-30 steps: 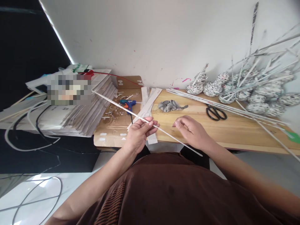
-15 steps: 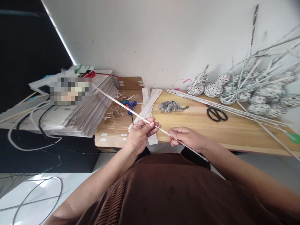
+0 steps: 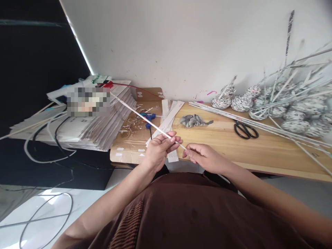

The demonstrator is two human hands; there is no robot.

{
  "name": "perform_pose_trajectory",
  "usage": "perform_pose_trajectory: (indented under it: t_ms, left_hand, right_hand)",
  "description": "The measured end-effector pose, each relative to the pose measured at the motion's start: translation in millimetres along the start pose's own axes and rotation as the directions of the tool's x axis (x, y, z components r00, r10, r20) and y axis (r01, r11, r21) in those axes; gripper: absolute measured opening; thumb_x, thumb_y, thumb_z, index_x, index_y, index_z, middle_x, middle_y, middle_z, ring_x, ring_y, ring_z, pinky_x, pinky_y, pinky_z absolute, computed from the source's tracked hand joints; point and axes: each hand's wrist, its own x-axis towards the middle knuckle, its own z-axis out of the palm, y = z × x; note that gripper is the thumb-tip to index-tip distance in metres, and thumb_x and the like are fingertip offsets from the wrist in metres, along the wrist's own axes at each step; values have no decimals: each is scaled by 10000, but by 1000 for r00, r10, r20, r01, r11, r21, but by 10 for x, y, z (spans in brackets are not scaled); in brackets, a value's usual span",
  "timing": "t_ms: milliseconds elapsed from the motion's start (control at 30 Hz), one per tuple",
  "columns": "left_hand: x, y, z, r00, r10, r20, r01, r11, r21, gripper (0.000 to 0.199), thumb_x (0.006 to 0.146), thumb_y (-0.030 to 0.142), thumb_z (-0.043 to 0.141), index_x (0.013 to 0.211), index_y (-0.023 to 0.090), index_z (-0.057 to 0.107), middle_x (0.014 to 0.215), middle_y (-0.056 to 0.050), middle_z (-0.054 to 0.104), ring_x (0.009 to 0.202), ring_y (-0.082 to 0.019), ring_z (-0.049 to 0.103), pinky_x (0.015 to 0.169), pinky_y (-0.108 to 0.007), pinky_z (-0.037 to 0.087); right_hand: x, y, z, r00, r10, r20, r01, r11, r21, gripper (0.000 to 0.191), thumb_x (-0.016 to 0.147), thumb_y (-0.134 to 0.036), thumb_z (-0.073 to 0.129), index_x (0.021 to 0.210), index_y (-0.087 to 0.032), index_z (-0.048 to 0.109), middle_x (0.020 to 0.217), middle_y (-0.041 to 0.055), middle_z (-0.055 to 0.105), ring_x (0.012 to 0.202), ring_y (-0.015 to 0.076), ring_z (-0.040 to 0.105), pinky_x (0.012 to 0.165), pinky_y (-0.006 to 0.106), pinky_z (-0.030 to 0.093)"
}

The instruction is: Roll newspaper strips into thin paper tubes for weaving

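A long thin white paper stick (image 3: pixel 142 117) slants across the front of the table, its far end over the paper stack. My left hand (image 3: pixel 160 150) pinches it between thumb and fingers. Just to the right, my right hand (image 3: pixel 206 158) is closed on the same stick lower down, with the fingers curled round it. Whatever passes behind my right palm is mostly hidden. Past my left hand lie flat paper strips (image 3: pixel 169 116) and a blue glue gun (image 3: pixel 149 120). A crumpled grey woven piece (image 3: pixel 195 120) rests on the wooden table (image 3: pixel 215 138).
Black-handled scissors (image 3: pixel 246 130) lie to the right, below a bundle of paper sticks (image 3: pixel 233 117). Several woven paper gourds (image 3: pixel 223 98) crowd the back right. On the left stands a tall paper stack (image 3: pixel 103 133) with cables. Paper scraps (image 3: pixel 133 121) litter the cardboard (image 3: pixel 127 145).
The view has swung slightly left, so the scene sits farther right. My right hand has turned, its fingers more curled, and less of the stick shows beyond it. Both hands keep hold.
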Motion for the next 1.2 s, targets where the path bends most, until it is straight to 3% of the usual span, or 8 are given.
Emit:
perform_pose_trajectory:
  t_ms: [67, 233, 433, 600, 700, 800, 1000, 1200]
  left_hand:
    - [-10, -1, 4, 1000, 1, 14, -1, 1000, -9, 226, 753, 158, 740, 965, 119, 674, 885, -74, 732, 881, -175, 714, 773, -230, 565]
    - [-29, 0, -6, 1000, -19, 22, 20, 999, -29, 209, 750, 170, 744, 940, 115, 675, 878, -78, 731, 890, -188, 714, 780, -246, 566]
    - [-32, -26, -12, 999, -11, 38, 13, 999, -33, 185, 760, 177, 739, 926, 117, 683, 863, -69, 729, 864, -170, 713, 766, -228, 564]
    - [-45, -32, -25, 999, -23, 49, 26, 998, -52, 155, 779, 172, 724, 918, 119, 684, 864, -68, 732, 883, -178, 716, 761, -217, 568]
    - [-35, -34, -30, 999, -17, 42, 19, 998, -62, 121, 801, 165, 702, 909, 111, 689, 861, -67, 734, 842, -150, 715, 765, -208, 569]
    - [-31, -29, -28, 999, 2, 36, 0, 998, -68, 113, 828, 195, 680, 898, 106, 688, 874, -75, 736, 828, -144, 714, 776, -217, 572]
    - [-52, -30, -38, 999, -9, 40, 11, 998, -69, 153, 820, 236, 698, 900, 109, 671, 864, -78, 733, 859, -177, 720, 745, -213, 572]
    - [-34, -42, -49, 1000, 25, 17, -23, 996, -80, 148, 834, 236, 684, 899, 105, 669, 866, -72, 729, 820, -143, 714, 764, -216, 572]
  right_hand:
    - [6, -7, 31, 998, -19, -57, 20, 1000, 12, 404, 931, -533, 460, 819, -180, 621, 587, -29, 467, 542, 115, 408, 573, 260, 336]
    - [12, 32, 52, 960, -1, 281, -126, 892, 433, 452, 947, -551, 391, 734, -183, 543, 463, -76, 297, 471, 124, 414, 553, 270, 385]
    - [26, -50, 55, 996, -60, -59, 63, 996, 60, 389, 923, -532, 479, 812, -183, 610, 649, -9, 530, 595, 124, 474, 619, 263, 372]
    - [71, -8, 49, 959, -15, 282, -109, 901, 421, 446, 956, -554, 351, 721, -203, 494, 468, -87, 254, 440, 113, 350, 539, 273, 377]
    - [81, -47, 68, 997, -54, 61, 44, 989, 141, 369, 931, -526, 454, 809, -193, 557, 608, -14, 488, 578, 140, 475, 616, 289, 389]
    - [80, -106, 97, 975, -179, -133, 157, 974, -161, 318, 921, -488, 501, 832, -194, 587, 775, 46, 587, 717, 170, 521, 681, 299, 377]
    - [113, -52, 90, 961, -28, 276, -76, 930, 359, 473, 975, -553, 288, 745, -193, 493, 466, -86, 258, 424, 112, 369, 517, 268, 386]
    - [93, -127, 119, 974, -194, -114, 172, 970, -174, 342, 958, -479, 440, 883, -186, 600, 805, 36, 608, 727, 152, 547, 699, 293, 394]
